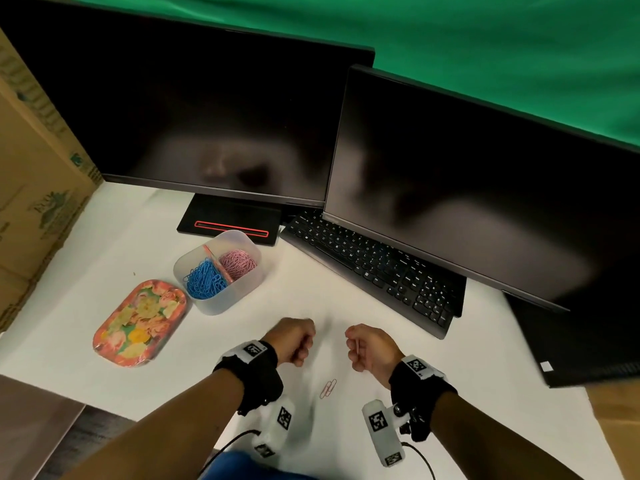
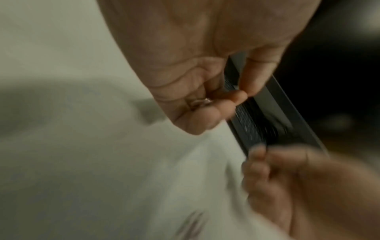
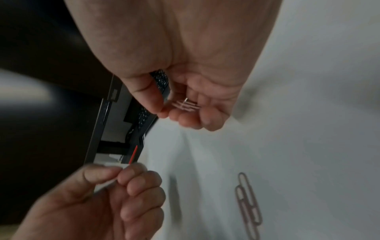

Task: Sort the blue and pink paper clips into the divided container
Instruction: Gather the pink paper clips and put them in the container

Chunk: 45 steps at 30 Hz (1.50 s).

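Divided container (image 1: 221,299): translucent tub, upright, far left of my hands. Blue clips (image 1: 204,278) piled in its near-left compartment, pink clips (image 1: 239,261) in the far-right one. Two pink clips (image 1: 328,388) flat on the table, near side, overlapping. One pink clip (image 3: 186,104) pinched in my right hand (image 1: 370,348).

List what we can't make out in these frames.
- Left hand: curled; contents hidden by fingers in the head view, blurred in the left wrist view.
- Clip in right hand: colour washed out.
- Clips on table: too small to count in the head view; look linked.
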Tool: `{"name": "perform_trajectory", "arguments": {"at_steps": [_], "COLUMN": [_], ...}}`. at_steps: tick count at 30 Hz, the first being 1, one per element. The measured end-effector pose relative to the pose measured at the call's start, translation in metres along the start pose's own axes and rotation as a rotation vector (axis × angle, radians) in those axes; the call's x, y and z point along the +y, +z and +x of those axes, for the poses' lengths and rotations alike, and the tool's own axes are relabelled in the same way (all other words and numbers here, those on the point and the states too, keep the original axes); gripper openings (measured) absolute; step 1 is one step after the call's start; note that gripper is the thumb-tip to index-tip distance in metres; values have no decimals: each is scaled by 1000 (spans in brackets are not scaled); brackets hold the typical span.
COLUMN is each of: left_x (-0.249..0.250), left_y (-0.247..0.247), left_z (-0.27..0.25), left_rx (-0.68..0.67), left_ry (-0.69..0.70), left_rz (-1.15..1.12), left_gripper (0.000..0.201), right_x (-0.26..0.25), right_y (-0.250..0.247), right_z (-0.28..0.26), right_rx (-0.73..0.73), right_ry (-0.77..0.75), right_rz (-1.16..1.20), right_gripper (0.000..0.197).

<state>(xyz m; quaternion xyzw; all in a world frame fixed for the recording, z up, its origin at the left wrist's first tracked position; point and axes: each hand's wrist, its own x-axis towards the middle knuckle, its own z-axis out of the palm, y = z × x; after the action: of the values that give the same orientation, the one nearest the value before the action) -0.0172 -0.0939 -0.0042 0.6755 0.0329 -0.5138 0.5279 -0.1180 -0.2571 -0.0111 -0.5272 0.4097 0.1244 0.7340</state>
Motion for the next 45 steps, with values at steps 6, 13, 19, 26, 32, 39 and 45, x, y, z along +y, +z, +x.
{"name": "perform_trajectory", "arguments": {"at_steps": [6,13,19,26,32,39,45], "left_x": [-28,-28,-25,-14,-7,-2,17], "left_y": [31,28,3,-27,-46,-47,-53], "left_z": [-7,3,1,-9,-11,-11,-15], "left_rx": [-73,-68,-64,25,120,147,232], "left_ry": [258,204,259,327,316,311,363], "left_rz": [1307,1424,1304,1133,1072,968,626], "left_gripper": [32,21,17,7,8,13,19], "right_x": [8,30,36,23,20,22,32], "right_y": [-8,-14,2,23,35,42,43], "right_z": [-4,-17,-16,-11,-6,-1,8], "right_rx": [60,-104,-157,-153,-207,-215,-179], "right_ry": [-234,-478,-544,-558,-531,-451,-432], "right_rz": [-746,-1308,-1456,-1608,-1613,-1578,-1503], "right_gripper": [15,29,41,29,19,28,36]}}
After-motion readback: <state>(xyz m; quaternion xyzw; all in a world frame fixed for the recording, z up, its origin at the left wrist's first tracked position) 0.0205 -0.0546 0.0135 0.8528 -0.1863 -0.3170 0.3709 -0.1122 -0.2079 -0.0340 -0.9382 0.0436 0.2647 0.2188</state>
